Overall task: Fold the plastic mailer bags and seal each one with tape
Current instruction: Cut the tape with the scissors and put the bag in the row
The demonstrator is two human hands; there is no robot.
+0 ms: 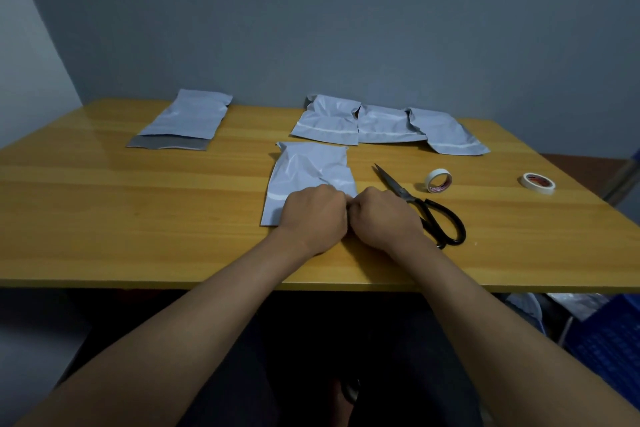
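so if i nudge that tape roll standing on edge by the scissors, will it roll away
Probably: the tape roll stands on its rim, so a push could roll or topple it. It looks light, and the glossy table offers little grip.

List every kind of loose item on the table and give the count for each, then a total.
Mailer bags: 5, one under the hands, three at the back right, one at the back left
Tape rolls: 2
Scissors: 1
Total: 8
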